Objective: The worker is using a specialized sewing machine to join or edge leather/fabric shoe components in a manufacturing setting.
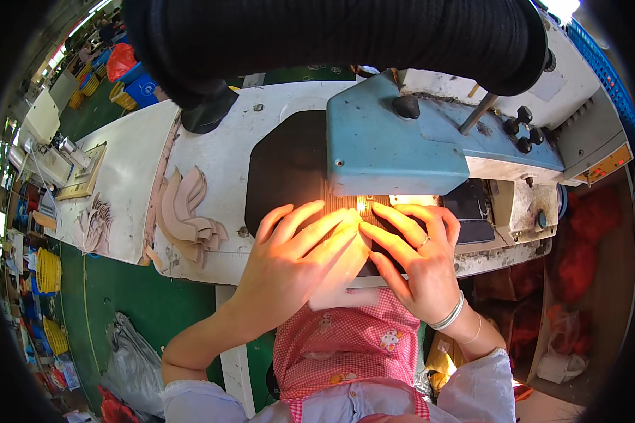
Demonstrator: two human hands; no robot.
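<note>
A long pale beige piece of leather-like material (347,271) lies at the lit mouth of a blue-covered bench machine (395,151), its tail hanging over the table edge toward my lap. My left hand (289,257) has its fingers along the left side of the piece, fingertips near the bright spot; its thumb is hidden. From the other side my right hand (420,257), with a ring and bracelets, pinches the piece's edge between forefinger and thumb, its other fingers spread under the machine's hood. Glare and my fingers cover the far end.
Curved beige pieces (183,215) lie stacked on the white table (212,155) at left; more pieces (94,224) sit on the neighbouring table. A thick black hose (331,35) arches overhead. A grey plastic bag (130,363) is on the green floor. Red bundles (578,247) fill the right side.
</note>
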